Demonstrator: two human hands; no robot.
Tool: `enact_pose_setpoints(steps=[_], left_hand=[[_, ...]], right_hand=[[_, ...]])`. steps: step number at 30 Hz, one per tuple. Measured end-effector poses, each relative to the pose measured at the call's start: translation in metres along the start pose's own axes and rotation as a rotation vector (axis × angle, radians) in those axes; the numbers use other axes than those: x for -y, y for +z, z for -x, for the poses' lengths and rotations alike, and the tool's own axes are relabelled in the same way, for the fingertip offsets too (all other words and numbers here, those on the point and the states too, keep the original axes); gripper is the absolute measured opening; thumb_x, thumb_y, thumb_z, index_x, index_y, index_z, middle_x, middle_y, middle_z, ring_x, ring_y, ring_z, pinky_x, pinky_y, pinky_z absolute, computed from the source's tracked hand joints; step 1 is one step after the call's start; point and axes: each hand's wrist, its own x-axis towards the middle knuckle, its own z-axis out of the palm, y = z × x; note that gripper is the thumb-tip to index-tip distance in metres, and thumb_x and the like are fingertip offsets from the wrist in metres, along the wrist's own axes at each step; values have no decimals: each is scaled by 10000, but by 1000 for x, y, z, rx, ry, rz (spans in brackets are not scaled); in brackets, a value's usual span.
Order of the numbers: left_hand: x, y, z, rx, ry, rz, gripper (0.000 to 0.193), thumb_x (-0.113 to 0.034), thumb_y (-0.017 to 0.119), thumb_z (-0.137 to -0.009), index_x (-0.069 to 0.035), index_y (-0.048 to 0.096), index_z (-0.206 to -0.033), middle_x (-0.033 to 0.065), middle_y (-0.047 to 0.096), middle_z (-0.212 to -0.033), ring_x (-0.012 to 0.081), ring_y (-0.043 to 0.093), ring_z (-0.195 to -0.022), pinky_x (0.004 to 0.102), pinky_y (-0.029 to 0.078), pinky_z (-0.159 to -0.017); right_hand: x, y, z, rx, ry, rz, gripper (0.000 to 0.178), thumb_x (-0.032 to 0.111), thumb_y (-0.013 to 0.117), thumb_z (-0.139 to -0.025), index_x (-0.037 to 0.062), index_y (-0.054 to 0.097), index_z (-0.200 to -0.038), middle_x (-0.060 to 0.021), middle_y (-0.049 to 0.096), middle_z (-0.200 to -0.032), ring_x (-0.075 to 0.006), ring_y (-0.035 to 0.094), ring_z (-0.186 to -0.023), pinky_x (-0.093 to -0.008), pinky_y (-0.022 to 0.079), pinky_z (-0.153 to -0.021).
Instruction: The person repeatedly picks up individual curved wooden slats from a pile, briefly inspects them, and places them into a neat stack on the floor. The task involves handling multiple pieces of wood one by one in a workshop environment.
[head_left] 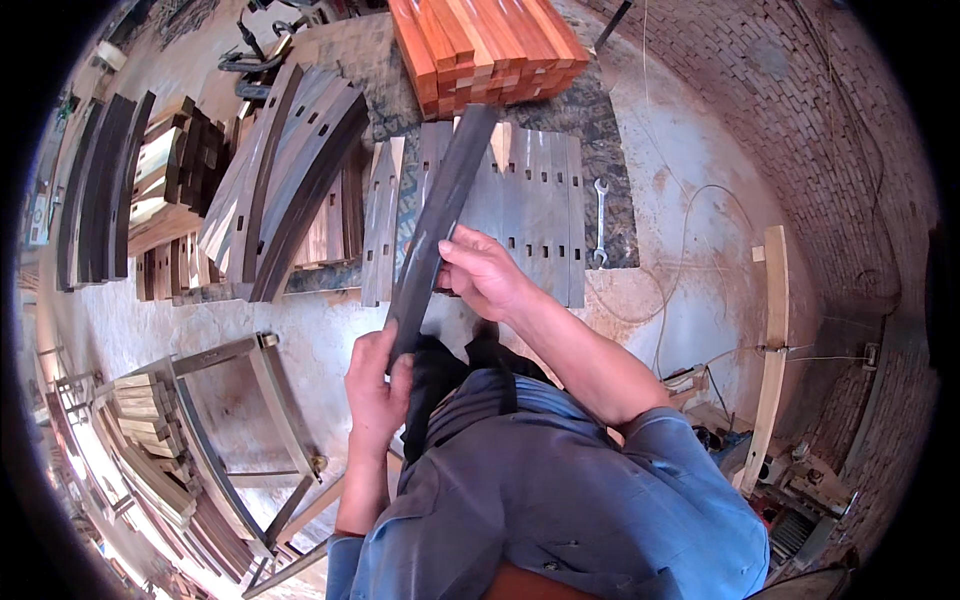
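A long dark wooden slat (455, 185) is held up at a slant in front of me, its far end reaching toward a stack of orange-red wood. My left hand (375, 380) grips its near end, thumb on one side and fingers on the other. Partway up its length, my right hand (480, 268) closes on the right edge, the thumb lying on top and some fingers hidden beneath. Under and beyond it lies a row of dark wooden slats with mortise holes (540, 215), set side by side; the held piece covers part of this row.
Orange-red wood blocks (490, 50) are stacked at the far side. A wrench (600, 222) lies right of the slat row. Curved dark slats (290, 190) are piled at left, near a clamp (250, 65). Wooden frames (270, 400) stand lower left; an upright timber (773, 350) stands right.
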Motion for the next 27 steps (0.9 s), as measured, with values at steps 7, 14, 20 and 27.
enact_pose_setpoints(steps=[7, 14, 20, 27], left_hand=[[-17, 2, -6, -17, 45, -146, 575, 34, 658, -732, 25, 512, -1288, 202, 570, -1096, 331, 594, -944, 370, 505, -790], [-14, 1, -7, -58, 107, -226, 587, 1, 671, -728, 54, 495, -1285, 222, 567, -1111, 366, 575, -970, 405, 490, -821], [-14, -8, -4, -94, 80, -190, 559, -32, 677, -760, 47, 501, -1284, 229, 583, -1096, 369, 585, -986, 403, 488, -837], [-15, -14, -9, -79, -287, 296, 441, -83, 611, -883, 35, 519, -1297, 152, 638, -1036, 241, 623, -870, 312, 490, -796]], right_hand=[[20, -8, 11, 142, -31, -132, 404, 173, 523, -948, 61, 472, -1333, -171, 529, -1345, -292, 543, -1190, -461, 397, -1035], [20, -10, 17, 203, -78, -238, 454, 181, 552, -930, 78, 457, -1362, -176, 482, -1397, -339, 493, -1259, -469, 355, -1079], [24, 5, 15, 197, -105, -140, 415, 155, 535, -926, 31, 469, -1317, -157, 543, -1333, -277, 554, -1167, -459, 412, -1009], [29, 35, 2, 73, -141, 72, 356, 156, 572, -946, 26, 479, -1265, -192, 588, -1247, -272, 611, -1072, -433, 490, -952]])
